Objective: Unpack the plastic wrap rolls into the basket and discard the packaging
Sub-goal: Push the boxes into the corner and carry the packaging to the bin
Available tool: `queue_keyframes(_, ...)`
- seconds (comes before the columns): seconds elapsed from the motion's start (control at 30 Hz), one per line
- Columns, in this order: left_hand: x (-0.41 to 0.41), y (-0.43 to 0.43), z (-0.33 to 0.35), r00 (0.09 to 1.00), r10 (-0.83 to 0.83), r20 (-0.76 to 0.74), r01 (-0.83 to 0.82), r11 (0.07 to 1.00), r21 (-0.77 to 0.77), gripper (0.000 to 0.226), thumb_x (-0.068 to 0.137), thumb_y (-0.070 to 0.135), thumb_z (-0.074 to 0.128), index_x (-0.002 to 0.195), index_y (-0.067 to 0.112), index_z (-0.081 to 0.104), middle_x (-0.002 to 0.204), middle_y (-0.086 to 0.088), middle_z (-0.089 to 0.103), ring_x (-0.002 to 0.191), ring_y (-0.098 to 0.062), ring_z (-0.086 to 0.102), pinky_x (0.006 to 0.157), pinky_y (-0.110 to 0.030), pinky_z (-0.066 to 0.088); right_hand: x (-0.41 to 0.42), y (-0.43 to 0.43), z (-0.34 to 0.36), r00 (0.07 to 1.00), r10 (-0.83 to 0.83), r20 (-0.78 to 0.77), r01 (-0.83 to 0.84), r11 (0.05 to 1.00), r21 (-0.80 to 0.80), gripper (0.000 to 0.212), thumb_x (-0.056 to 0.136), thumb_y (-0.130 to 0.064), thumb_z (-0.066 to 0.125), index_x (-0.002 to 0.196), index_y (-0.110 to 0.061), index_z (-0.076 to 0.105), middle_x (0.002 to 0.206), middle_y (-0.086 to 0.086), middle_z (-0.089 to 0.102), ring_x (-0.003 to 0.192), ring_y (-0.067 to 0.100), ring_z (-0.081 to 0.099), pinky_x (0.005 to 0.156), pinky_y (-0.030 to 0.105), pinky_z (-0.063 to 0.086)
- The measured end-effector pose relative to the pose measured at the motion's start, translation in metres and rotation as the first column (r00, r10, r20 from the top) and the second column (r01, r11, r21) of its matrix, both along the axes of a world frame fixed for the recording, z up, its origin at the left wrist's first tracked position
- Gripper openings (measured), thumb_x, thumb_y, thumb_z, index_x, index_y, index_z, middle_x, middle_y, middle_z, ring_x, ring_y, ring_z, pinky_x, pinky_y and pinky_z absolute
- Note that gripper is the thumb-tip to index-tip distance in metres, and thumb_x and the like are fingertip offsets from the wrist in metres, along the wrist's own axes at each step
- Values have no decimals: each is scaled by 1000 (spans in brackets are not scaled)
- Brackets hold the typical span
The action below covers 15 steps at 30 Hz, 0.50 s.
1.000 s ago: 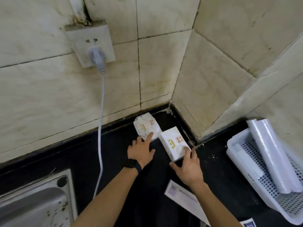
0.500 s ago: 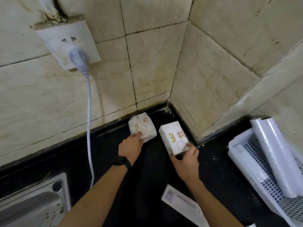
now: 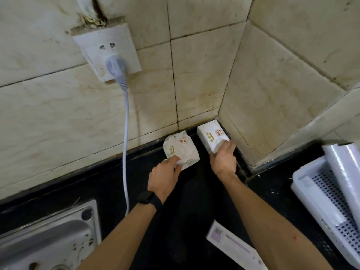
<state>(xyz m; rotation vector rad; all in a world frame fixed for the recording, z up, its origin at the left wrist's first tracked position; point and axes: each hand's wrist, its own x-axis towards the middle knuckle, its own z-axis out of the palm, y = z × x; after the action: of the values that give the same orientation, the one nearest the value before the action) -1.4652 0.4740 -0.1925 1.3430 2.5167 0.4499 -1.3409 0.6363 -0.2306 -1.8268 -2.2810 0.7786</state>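
Note:
Two white packs with green and red print lie on the black counter by the tiled corner. My left hand (image 3: pixel 165 176) pinches the near edge of the crumpled left pack (image 3: pixel 180 149). My right hand (image 3: pixel 224 157) grips the near end of the boxy right pack (image 3: pixel 211 136), which sits tight against the corner wall. A white perforated basket (image 3: pixel 319 193) stands at the far right with clear plastic wrap rolls (image 3: pixel 344 168) leaning in it. A flat white printed packaging sheet (image 3: pixel 233 248) lies on the counter near my right forearm.
A wall socket (image 3: pixel 109 49) holds a grey plug, and its cable (image 3: pixel 126 145) hangs down to the counter left of my left hand. A steel sink edge (image 3: pixel 48 236) fills the lower left. Tiled walls close the corner behind the packs.
Both packs have slid back toward the wall; the right one now sits in the corner. My fingers went from resting flat on them to curling around their near ends.

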Motion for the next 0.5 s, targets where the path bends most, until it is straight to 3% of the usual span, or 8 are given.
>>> queue_keyframes(0.1,3,5,2,1000,-14,-9,14,1000,-5,29,102,44,41,118,23,54,102,-2,66,81,-21,65,68,-41,57,6,3,-2,999,29,-39,-30,1000,-3,67,91,-27,65,140,-3,26,157,16,15,105,50,59,86,52,51)
queue_keyframes(0.27,9,18,5,998,-52,-19,52,999,-1,30,101,45,42,121,25,52,103,-2,66,82,-21,65,70,-42,57,32,6,1,986,156,-58,-159,986,-53,78,93,-38,62,153,-13,20,164,8,2,133,37,45,107,46,40)
queue_keyframes(0.37,14,34,6,997,-72,-16,73,997,25,28,101,44,45,119,25,53,104,-2,66,86,-24,66,73,-44,57,63,-11,0,982,175,-69,-173,984,31,68,95,-36,56,153,-13,28,164,3,11,138,29,41,109,43,40)
queue_keyframes(0.5,28,66,5,992,-120,-37,122,991,58,28,101,42,45,118,22,54,102,-4,66,85,-26,66,69,-43,56,112,-26,-13,971,202,127,-226,947,226,67,93,-38,52,151,-10,35,161,6,28,146,25,30,115,45,36)
